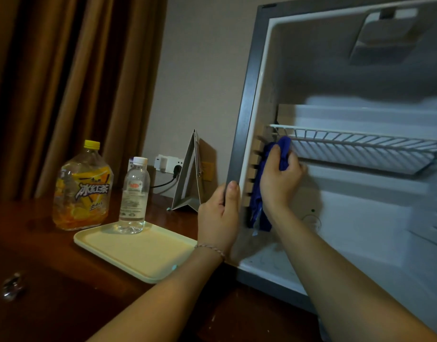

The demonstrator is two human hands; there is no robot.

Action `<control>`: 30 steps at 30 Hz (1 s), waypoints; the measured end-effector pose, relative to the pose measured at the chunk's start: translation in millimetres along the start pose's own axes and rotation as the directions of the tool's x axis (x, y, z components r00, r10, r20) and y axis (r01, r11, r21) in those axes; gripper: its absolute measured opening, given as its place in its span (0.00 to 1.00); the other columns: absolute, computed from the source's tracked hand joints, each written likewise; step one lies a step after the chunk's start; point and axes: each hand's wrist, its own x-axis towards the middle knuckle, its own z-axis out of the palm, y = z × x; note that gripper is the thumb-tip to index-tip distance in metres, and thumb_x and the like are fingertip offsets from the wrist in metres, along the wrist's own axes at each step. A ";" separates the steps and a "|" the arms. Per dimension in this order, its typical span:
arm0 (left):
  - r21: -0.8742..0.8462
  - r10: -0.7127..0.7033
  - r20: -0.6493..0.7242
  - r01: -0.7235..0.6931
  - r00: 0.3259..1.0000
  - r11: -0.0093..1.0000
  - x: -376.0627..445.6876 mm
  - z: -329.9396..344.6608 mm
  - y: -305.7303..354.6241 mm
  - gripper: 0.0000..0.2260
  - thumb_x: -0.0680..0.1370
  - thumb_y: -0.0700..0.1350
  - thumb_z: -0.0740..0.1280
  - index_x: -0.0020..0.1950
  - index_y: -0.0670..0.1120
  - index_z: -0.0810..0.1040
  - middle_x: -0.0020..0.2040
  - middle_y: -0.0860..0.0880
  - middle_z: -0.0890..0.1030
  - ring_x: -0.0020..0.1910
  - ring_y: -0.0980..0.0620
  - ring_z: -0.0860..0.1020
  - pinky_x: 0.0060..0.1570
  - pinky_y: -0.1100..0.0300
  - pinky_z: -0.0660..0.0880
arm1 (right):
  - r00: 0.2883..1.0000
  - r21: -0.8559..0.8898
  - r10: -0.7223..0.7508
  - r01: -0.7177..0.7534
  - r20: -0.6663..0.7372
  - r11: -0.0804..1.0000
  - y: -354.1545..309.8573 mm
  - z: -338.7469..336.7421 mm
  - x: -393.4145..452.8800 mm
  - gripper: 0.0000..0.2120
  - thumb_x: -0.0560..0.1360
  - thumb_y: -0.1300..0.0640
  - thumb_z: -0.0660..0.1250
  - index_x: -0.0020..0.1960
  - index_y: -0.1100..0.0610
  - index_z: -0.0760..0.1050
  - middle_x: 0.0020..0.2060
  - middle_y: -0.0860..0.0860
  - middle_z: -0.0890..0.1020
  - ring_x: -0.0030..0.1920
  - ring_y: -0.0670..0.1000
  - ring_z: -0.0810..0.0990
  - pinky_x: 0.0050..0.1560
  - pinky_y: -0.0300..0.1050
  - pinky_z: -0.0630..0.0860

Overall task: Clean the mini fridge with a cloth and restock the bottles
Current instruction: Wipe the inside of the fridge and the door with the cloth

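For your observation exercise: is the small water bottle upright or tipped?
Upright: the small water bottle stands cap up on the tray.

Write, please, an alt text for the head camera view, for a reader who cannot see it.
A person's right hand presses a blue cloth against the left inner wall of an open, empty mini fridge, while the left hand grips its front edge. To the left, a water bottle stands on a cream tray, an iced tea bottle beside it.

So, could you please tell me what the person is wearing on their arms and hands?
Both forearms are bare, with no sleeves in view and no gloves. The left hand has a thin, pale braided bracelet around its wrist. The right hand and its wrist show nothing worn.
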 end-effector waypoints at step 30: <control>0.053 0.012 -0.011 -0.012 1.000 0.999 0.2 -0.3 1.7 0.18 0.83 0.54 0.56 0.36 0.50 0.72 0.29 0.54 0.72 0.28 0.58 0.70 0.29 0.67 0.66 | 0.997 -0.019 0.076 -0.077 -0.015 0.997 33.1 -9.6 -11.8 0.10 0.80 0.46 0.65 0.43 0.50 0.76 0.50 0.57 0.78 0.40 0.45 0.76 0.38 0.37 0.69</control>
